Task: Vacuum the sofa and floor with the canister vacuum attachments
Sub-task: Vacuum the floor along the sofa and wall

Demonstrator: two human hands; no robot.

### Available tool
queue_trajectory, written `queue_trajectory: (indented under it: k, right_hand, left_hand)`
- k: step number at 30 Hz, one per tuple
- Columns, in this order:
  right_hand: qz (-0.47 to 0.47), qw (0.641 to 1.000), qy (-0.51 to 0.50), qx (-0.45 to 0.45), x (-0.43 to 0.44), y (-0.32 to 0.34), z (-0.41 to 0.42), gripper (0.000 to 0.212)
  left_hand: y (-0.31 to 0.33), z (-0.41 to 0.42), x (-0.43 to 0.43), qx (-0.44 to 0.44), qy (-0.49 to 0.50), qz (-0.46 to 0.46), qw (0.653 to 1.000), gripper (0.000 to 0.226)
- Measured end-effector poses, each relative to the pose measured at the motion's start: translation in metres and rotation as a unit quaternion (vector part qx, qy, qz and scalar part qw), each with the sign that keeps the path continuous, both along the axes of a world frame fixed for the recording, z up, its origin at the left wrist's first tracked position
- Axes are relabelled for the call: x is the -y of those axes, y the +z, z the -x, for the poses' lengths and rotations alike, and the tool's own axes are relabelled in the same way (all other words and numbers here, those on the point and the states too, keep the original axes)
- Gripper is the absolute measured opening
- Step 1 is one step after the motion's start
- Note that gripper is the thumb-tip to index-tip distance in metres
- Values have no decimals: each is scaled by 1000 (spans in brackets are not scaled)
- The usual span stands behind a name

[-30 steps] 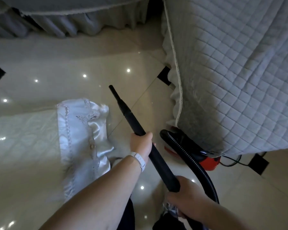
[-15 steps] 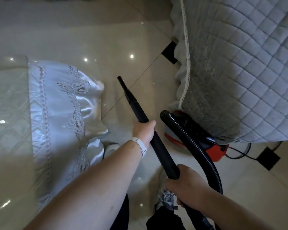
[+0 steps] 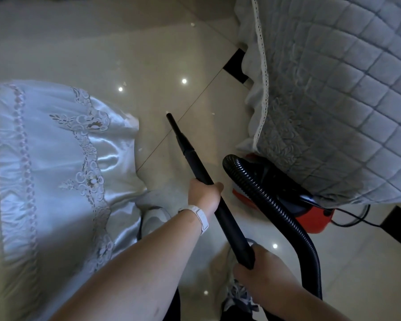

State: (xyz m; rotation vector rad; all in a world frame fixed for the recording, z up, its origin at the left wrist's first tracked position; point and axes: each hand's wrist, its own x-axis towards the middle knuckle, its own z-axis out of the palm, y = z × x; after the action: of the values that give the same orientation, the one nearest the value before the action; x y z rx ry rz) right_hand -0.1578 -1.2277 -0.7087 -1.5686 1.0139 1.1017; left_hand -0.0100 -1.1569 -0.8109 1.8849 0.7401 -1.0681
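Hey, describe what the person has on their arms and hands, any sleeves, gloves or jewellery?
Both forearms are bare, with no sleeves showing and no gloves. The left hand has a white band with a flat rectangular face strapped around its wrist, like a watch or fitness tracker. The right hand shows no rings or wristwear in this view.

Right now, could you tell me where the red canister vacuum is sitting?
In the head view, right of centre: the red canister vacuum sits on the floor, partly under the quilted sofa cover.

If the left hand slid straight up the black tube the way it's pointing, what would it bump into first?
Probably the wider collar where the wand steps down to the thin nozzle. The left hand has only bare tube before it; beyond the tip lies floor.
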Motion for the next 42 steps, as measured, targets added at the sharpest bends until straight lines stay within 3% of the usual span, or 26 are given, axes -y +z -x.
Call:
queue_trajectory:
  k: [6, 23, 42]
  right_hand:
    - [11, 1000, -24, 15, -5, -24, -1, 16]
    - [15, 1000, 16, 0, -7, -14, -34, 18]
    - [-8, 992, 122, -25, -13, 21, -8, 17]
  left_hand:
    - [-23, -3, -6, 7, -20, -5, 1000, 27]
    - [-30, -32, -7, 13, -31, 4, 999, 34]
    - [2, 27, -57, -36, 61, -56, 996, 26]
